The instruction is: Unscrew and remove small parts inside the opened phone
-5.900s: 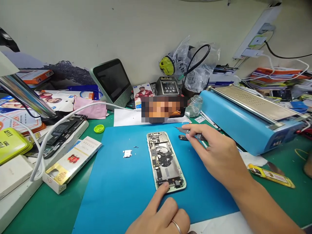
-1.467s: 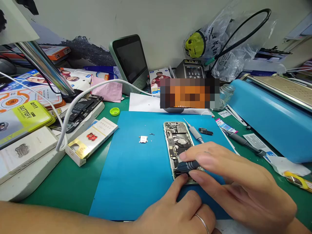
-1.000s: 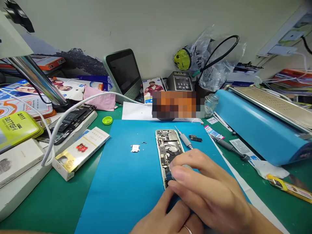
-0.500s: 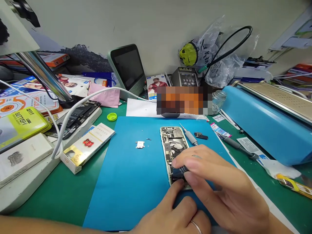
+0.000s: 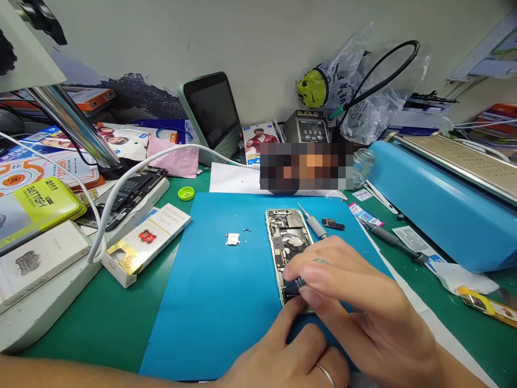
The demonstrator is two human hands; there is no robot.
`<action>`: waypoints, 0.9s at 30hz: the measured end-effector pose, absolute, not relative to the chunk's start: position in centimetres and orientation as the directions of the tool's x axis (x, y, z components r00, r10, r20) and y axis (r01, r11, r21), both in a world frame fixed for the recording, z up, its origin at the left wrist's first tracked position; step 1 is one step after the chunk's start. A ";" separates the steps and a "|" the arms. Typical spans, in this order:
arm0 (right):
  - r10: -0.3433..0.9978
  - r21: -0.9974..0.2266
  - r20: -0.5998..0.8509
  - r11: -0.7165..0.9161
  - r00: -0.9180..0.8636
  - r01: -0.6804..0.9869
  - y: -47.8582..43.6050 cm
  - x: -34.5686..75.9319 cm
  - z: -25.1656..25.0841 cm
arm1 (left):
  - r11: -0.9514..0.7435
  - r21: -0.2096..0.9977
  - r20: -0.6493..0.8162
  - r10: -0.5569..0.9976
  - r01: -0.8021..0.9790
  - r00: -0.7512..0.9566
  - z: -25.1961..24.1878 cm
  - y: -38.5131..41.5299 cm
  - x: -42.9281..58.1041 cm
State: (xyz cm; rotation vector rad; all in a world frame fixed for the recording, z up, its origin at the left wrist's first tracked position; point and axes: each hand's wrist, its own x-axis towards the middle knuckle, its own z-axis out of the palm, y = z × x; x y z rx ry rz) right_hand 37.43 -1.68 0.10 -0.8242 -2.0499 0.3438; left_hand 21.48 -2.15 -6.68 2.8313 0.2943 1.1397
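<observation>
Pinching a dark tool [image 5: 294, 284] in the right hand [image 5: 363, 296], thumb and fingers closed narrow on its ribbed handle. Aiming it down over the lower left part of the phone [image 5: 287, 242]; can't make out tip contact behind the fingers. Pressing the left hand's [image 5: 293, 350] index finger on the phone's near end, just below the right thumb. Wearing a ring [image 5: 325, 375] there, other fingers curled under; can't tell if anything sits in that palm.

Got the phone lying flat on the blue mat [image 5: 202, 307], insides exposed, far end reaching out past both hands, near end partly covered by fingers.

Can see, just beyond the right hand's knuckles, a grey screwdriver [image 5: 316, 226], tip pointing away and left, beside the phone. Next to it, farther right, a small black part [image 5: 333, 224]. Beyond and left of the left hand, a small white plate [image 5: 232, 239] with tiny dark bits [image 5: 247, 230] near it. Right of and beyond the right hand, off the mat, a long grey tool [image 5: 393, 242] lying on the green table [image 5: 81, 323].
</observation>
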 end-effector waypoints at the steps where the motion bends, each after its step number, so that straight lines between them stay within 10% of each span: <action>1: 0.664 -0.516 0.634 0.745 -0.396 0.422 -1.7 37.4 0.1 | -0.976 0.142 0.689 0.219 0.168 0.691 -6.8 -2.2 21.6; 27: 0.661 -0.281 0.700 0.602 -0.270 0.747 -3.9 38.7 1.5 | -0.974 0.177 0.551 0.215 0.139 0.807 -9.8 -3.0 20.9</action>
